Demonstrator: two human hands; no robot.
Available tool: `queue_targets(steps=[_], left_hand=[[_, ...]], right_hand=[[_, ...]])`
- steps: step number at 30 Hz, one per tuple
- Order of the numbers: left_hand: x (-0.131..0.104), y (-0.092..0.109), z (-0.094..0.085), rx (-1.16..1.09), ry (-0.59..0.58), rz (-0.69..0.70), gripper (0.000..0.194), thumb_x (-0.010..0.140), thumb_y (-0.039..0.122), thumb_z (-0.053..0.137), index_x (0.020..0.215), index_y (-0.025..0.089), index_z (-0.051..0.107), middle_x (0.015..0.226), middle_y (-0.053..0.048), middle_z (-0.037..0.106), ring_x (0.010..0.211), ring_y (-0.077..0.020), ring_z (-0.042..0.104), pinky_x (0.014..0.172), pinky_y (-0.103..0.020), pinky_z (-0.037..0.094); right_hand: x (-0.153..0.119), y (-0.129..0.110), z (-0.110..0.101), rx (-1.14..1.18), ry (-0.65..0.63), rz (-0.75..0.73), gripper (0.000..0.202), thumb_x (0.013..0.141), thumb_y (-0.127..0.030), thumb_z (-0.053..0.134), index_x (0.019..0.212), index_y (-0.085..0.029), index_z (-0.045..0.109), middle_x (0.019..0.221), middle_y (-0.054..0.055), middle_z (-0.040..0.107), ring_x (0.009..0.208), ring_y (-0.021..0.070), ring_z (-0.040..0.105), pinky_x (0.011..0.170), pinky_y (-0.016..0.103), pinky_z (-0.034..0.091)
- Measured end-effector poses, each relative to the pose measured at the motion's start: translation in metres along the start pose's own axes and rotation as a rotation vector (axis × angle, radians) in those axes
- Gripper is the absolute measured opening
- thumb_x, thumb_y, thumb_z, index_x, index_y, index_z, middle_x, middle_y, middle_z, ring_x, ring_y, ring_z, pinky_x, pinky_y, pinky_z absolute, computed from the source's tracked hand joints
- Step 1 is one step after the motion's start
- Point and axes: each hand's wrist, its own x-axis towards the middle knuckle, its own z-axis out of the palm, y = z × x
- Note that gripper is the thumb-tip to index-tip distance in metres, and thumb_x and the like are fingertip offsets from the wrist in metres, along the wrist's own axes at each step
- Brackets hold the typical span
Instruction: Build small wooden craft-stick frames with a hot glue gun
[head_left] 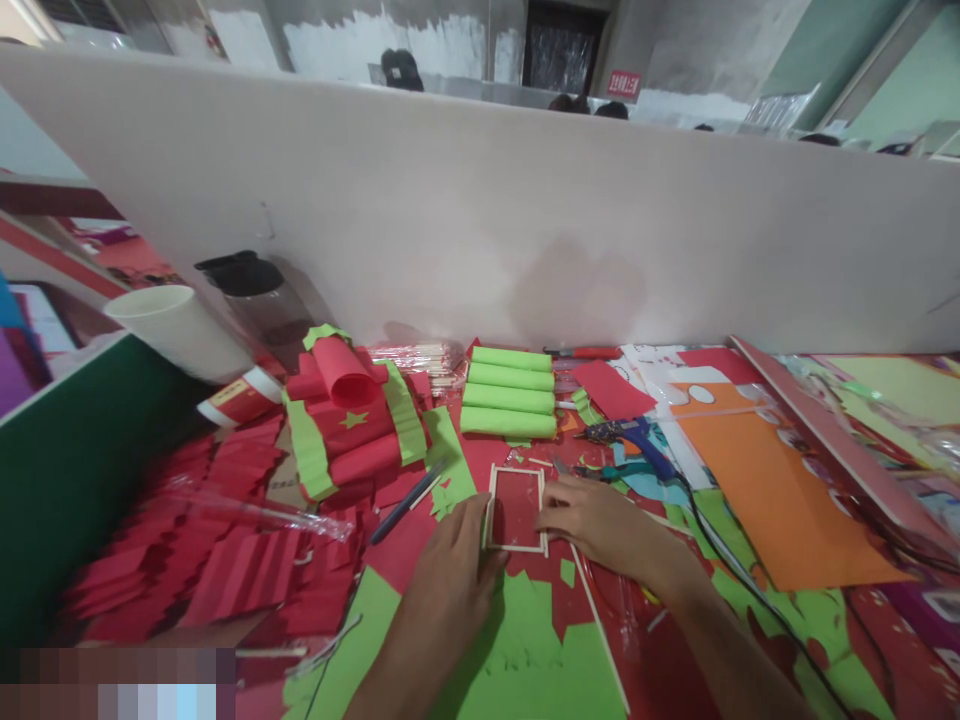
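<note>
A small rectangular frame of pale wooden sticks [516,548] lies on red paper in front of me. My left hand [454,570] is closed at its left side, with the fingers along the stick there. On the opposite side, my right hand [592,522] pinches the right stick between thumb and fingers. Green paper [525,625] with jagged cut edges lies under and below my hands. A long thin stick [600,632] slants down beside my right wrist. Just beyond the frame are small paper scraps and short stick pieces.
Green paper rolls [510,400] stand behind the frame. Left are a red-and-green paper piece with a star [352,420], a dark blue pen [405,505] and stacked folded red paper [240,575]. Right are a blue-handled tool [651,450] and orange card [772,500]. A pale partition [420,220] closes the back.
</note>
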Motion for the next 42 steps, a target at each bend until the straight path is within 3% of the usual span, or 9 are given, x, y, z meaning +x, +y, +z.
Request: queue_targets(steps=[10, 27, 42], left_hand=[[0.001, 0.002, 0.004, 0.076, 0.015, 0.052, 0.041, 0.093, 0.021, 0.048, 0.134, 0.015, 0.042, 0.118, -0.016, 0.062, 0.104, -0.0303, 0.059, 0.084, -0.044, 0.051], [-0.001, 0.005, 0.005, 0.076, 0.014, 0.06, 0.039, 0.092, 0.015, 0.045, 0.131, 0.017, 0.042, 0.114, -0.013, 0.062, 0.099, -0.0274, 0.058, 0.083, -0.042, 0.049], [-0.002, 0.009, -0.001, 0.02, 0.016, 0.044, 0.044, 0.09, 0.013, 0.047, 0.133, 0.018, 0.041, 0.122, -0.013, 0.058, 0.107, -0.0265, 0.055, 0.089, -0.039, 0.046]], right_hand=[[0.001, 0.002, 0.003, 0.017, 0.011, -0.014, 0.015, 0.096, -0.018, 0.055, 0.093, -0.023, 0.068, 0.095, 0.001, 0.062, 0.09, 0.018, 0.053, 0.073, 0.029, 0.036], [0.002, 0.004, 0.008, 0.029, 0.049, -0.034, 0.021, 0.099, -0.026, 0.051, 0.09, -0.022, 0.069, 0.092, 0.002, 0.063, 0.089, 0.018, 0.055, 0.071, 0.03, 0.036], [-0.003, 0.01, 0.01, 0.031, 0.077, 0.011, 0.016, 0.098, -0.024, 0.052, 0.099, -0.024, 0.069, 0.098, 0.003, 0.064, 0.092, 0.0187, 0.056, 0.077, 0.029, 0.04]])
